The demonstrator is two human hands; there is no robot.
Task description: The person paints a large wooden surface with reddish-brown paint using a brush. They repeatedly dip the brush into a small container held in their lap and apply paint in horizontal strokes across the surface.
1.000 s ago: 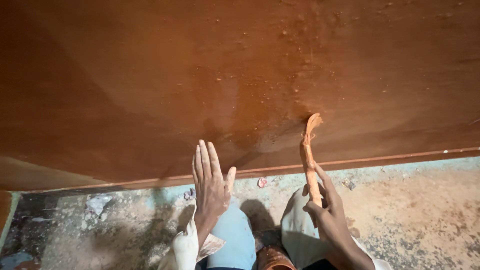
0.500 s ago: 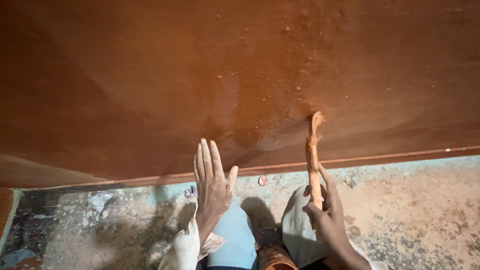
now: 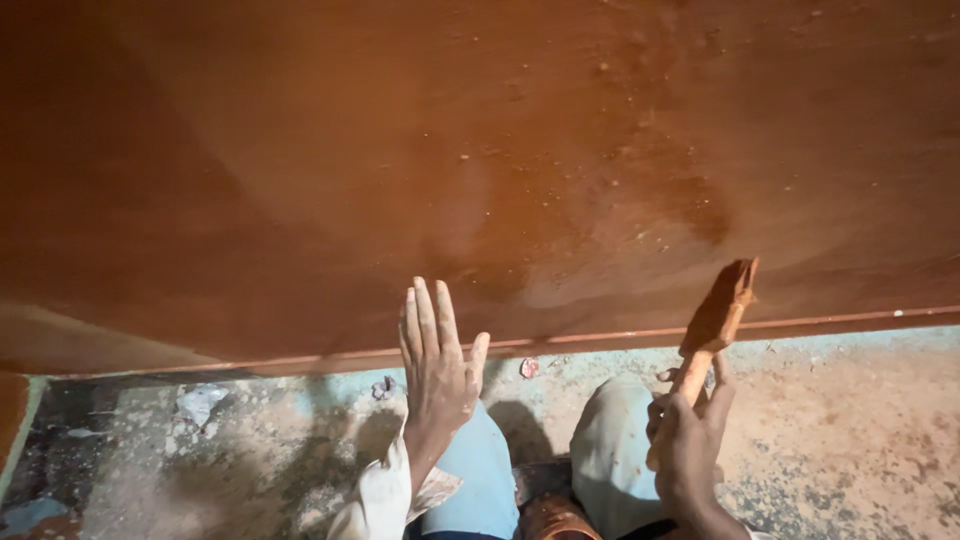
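A large reddish-brown wooden panel (image 3: pixel 480 160) fills the upper part of the view, wet and glossy with darker stain patches at right. My left hand (image 3: pixel 435 365) lies flat with fingers apart against the panel's lower edge. My right hand (image 3: pixel 690 440) grips the handle of a stain-covered brush (image 3: pixel 718 318), whose head is lifted just off the panel near its lower right edge. My knees in pale blue trousers (image 3: pixel 600 450) show below.
A dusty concrete floor (image 3: pixel 850 420) with paint flecks runs below the panel. Small bits of debris (image 3: pixel 528 367) lie near the panel's edge. A brown round container (image 3: pixel 555 518) sits between my knees. A pale cloth (image 3: pixel 375 500) hangs at my left forearm.
My right hand has shifted the brush rightward and tilted it away from the panel. My left hand stays pressed on the panel.
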